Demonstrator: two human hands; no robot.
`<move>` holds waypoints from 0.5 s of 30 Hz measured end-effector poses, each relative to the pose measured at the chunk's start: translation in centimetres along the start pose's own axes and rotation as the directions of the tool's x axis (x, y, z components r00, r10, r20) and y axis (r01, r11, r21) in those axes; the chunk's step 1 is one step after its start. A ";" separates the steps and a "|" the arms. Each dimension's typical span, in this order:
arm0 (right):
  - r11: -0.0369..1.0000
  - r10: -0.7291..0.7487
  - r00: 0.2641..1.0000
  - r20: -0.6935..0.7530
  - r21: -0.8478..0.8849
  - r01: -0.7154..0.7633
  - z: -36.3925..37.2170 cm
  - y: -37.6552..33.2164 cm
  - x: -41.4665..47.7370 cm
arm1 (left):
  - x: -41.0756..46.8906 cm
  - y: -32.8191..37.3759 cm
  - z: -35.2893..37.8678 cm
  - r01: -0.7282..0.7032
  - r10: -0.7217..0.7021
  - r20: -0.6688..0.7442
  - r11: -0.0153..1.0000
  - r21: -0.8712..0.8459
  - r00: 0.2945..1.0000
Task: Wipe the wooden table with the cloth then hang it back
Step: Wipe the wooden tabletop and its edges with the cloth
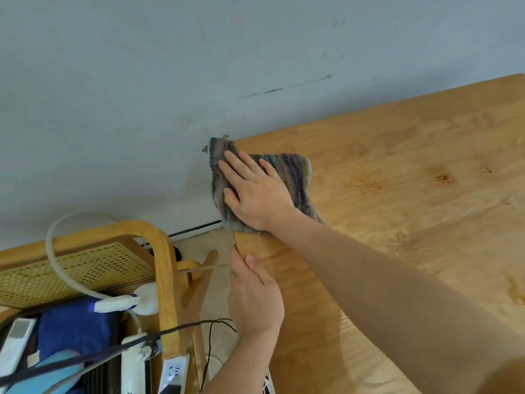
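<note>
A striped grey and blue cloth [292,173] lies over the far left corner of the wooden table [397,194], partly hanging off its left edge. My right hand [252,191] presses flat on the cloth with straight fingers. My left hand [254,297] grips the table's left edge, thumb on top and fingers curled under the board.
A grey wall [170,81] runs behind the table. To the left stands a wooden chair [162,265] with a perforated panel, holding remotes, a blue cloth, white cables and a power strip [173,373]. A black cord [210,325] dangles near my left wrist.
</note>
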State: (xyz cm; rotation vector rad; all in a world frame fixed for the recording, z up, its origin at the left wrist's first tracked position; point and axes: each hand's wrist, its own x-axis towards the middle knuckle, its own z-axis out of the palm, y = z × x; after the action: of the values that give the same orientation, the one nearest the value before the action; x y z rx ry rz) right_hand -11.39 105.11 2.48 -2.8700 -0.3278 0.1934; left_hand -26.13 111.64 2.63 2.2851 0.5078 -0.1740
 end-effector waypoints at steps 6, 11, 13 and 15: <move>0.921 0.386 0.917 -0.106 -0.019 -0.390 -2.4 10.5 -3.1 | 0.1 -0.6 0.0 -0.047 0.048 0.012 0.997 -0.069 0.999; 0.891 0.450 0.886 -0.112 -0.011 -0.454 -1.0 6.5 -6.5 | 0.5 -0.8 0.5 -0.054 0.053 -0.013 0.994 -0.094 0.998; 0.945 0.325 0.943 -0.072 -0.016 -0.327 0.2 2.2 -9.8 | 0.3 -0.8 0.4 -0.039 0.038 -0.011 0.995 -0.089 0.999; 0.972 0.230 0.973 -0.026 -0.042 -0.231 0.9 -0.2 -13.5 | 0.0 -0.8 0.3 0.008 -0.007 0.009 0.997 -0.082 1.000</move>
State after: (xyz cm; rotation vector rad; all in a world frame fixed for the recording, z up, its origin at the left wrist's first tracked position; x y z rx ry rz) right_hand -24.61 102.34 3.07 -2.9472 0.0072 0.2002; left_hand -26.45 111.94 1.85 2.2019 0.5104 -0.1635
